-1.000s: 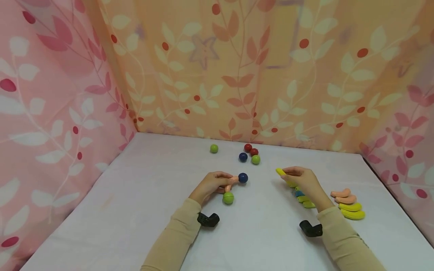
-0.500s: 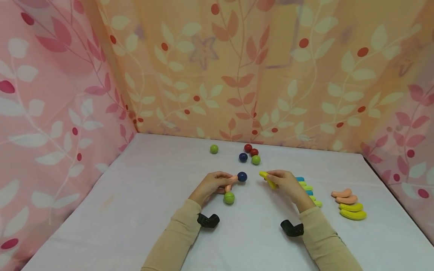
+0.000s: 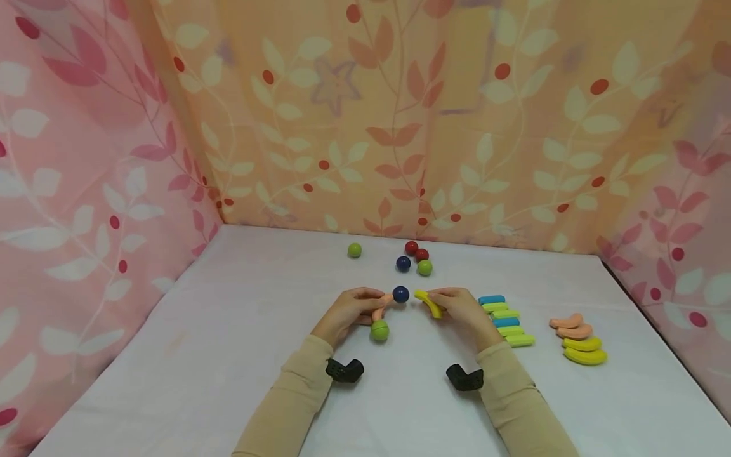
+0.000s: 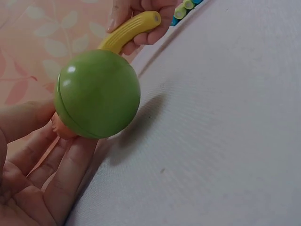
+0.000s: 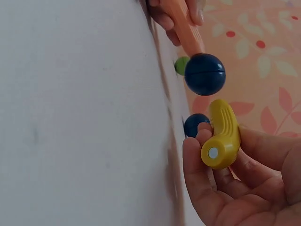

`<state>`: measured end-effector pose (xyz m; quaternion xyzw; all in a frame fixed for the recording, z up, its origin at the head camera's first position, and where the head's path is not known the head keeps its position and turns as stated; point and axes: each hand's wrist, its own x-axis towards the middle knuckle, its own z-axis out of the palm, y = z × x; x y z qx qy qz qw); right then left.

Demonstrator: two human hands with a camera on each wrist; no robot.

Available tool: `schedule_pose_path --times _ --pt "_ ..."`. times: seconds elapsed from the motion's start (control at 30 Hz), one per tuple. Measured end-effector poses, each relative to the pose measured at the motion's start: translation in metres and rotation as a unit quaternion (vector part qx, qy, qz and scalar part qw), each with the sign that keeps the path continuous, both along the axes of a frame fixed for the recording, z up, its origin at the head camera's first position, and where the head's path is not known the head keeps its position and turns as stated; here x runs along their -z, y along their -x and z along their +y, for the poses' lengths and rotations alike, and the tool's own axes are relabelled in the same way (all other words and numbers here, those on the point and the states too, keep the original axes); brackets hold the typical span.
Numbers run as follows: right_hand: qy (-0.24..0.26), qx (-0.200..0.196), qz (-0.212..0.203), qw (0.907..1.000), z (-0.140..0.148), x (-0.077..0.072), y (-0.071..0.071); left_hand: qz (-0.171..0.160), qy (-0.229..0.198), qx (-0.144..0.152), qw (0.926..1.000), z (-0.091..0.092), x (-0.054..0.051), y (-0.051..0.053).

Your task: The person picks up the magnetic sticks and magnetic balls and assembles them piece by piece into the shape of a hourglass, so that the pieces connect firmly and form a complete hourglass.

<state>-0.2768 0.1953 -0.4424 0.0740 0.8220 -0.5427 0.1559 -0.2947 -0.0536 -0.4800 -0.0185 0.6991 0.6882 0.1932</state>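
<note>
My left hand [image 3: 349, 312] pinches a curved peach piece [image 3: 379, 313], which has a green ball [image 3: 379, 331] at its lower end and a dark blue ball [image 3: 401, 294] at its upper end. My right hand [image 3: 464, 312] grips a curved yellow piece [image 3: 429, 304] between thumb and fingers, its tip a short gap to the right of the blue ball. In the right wrist view a pale disc shows on the end of the yellow piece [image 5: 225, 134]. The green ball [image 4: 99, 94] hides part of the peach piece in the left wrist view.
Behind the hands lie a lone green ball [image 3: 355, 250], two red balls [image 3: 412, 248], a blue ball [image 3: 403, 263] and another green ball [image 3: 424, 268]. Right of my right hand are several blue and lime sticks [image 3: 506, 322], then peach pieces [image 3: 574, 332] and yellow pieces [image 3: 585, 357].
My right hand has moved left with the yellow piece, from over the sticks to beside the blue ball. The sticks are now uncovered. My left hand has stayed nearly still.
</note>
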Motion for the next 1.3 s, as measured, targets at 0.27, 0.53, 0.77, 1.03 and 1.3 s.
schedule_pose_path --times 0.27,0.53,0.77,1.03,1.3 --pt "0.054 0.013 -0.014 0.9984 -0.008 0.007 0.002 -0.003 -0.006 0.0 1.0 0.001 0.0 -0.001" --pt "0.03 0.023 -0.011 0.9992 -0.005 0.005 -0.003 0.007 -0.01 -0.003 0.9999 0.003 0.001 -0.006" --pt "0.043 0.023 -0.009 0.9988 -0.006 0.002 -0.002 0.017 0.005 -0.008 0.9998 0.001 -0.002 -0.004" --pt "0.052 0.037 -0.005 0.998 -0.004 0.003 -0.001 0.025 0.021 -0.002 0.9994 0.001 -0.01 -0.003" --pt "0.042 0.054 -0.01 0.9976 -0.005 0.005 0.001 0.024 0.064 0.041 0.9968 -0.001 -0.012 -0.004"
